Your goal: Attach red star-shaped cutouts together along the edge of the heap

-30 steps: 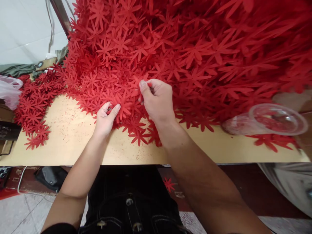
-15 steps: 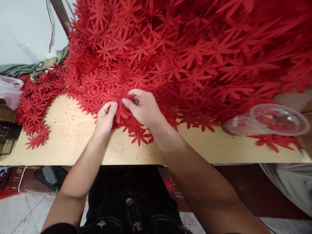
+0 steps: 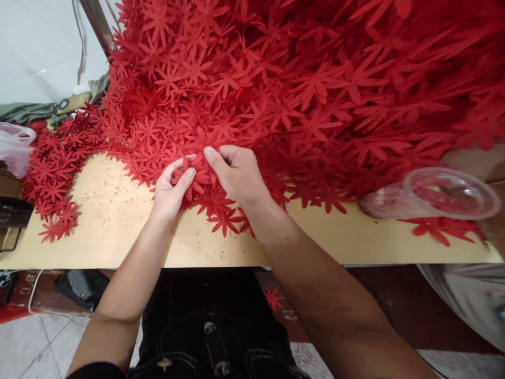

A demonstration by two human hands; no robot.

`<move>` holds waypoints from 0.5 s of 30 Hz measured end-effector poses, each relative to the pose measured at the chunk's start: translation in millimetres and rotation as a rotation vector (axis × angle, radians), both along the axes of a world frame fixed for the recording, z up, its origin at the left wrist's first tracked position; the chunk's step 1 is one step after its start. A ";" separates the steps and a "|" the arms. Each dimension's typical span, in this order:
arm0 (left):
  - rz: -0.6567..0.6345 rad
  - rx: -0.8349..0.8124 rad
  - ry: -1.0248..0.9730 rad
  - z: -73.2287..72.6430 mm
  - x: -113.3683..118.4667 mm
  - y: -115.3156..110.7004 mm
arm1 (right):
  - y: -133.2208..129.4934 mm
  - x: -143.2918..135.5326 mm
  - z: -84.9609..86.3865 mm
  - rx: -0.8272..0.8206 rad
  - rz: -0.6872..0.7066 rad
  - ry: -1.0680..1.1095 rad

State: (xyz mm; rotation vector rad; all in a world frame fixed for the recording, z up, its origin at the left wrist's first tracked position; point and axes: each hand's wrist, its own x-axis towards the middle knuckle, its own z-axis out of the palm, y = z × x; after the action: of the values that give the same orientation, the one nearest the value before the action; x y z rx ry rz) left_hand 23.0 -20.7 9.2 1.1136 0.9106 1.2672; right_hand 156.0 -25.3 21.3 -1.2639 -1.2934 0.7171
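Between my hands are red flower-shaped cutouts [image 3: 201, 176] with long narrow petals. My left hand [image 3: 173, 187] pinches some of them, its thumb on top and its fingers underneath. Just to the right, my right hand [image 3: 236, 171] has thumb and fingertips closed on a red flower cutout at the upper edge of that bunch. Which petals belong to which cutout is hard to tell against the large heap of matching red flower cutouts [image 3: 276, 89] right behind. The hidden fingertips of both hands lie among the petals.
A pale wooden table [image 3: 118, 231] carries the heap and red specks. At the right a clear plastic cup [image 3: 386, 202] lies on its side. A smaller pile of cutouts [image 3: 59, 173] and a white plastic bag [image 3: 16, 150] are at the left. One cutout [image 3: 273, 298] lies below the table edge.
My left hand has opened slightly, and red petals now show between its thumb and fingers. My right hand has shifted a little to the right. The heap looks the same.
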 end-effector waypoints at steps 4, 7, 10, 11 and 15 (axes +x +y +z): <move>0.015 -0.025 -0.002 0.0 2.0 -1.0 | -4.0 -6.1 2.0 -0.040 0.068 -0.038; 0.056 -0.047 -0.015 -2.2 1.5 -0.2 | -5.0 -7.7 1.2 -0.018 0.091 0.003; 0.087 -0.039 -0.043 -5.2 -0.2 2.1 | -3.6 -4.0 -0.4 0.032 0.084 0.042; 0.111 -0.042 -0.048 -5.8 -1.0 3.1 | -2.0 -1.2 -1.8 0.046 0.065 0.043; 0.223 -0.101 -0.025 -5.3 -3.5 7.2 | 9.4 16.2 -13.1 0.091 -0.070 -0.005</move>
State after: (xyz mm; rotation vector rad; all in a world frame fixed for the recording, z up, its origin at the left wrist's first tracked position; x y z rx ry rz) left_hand 19.5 -13.6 3.9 0.9342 1.0909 1.3964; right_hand 172.1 -15.9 8.2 -1.2315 -1.2656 0.5993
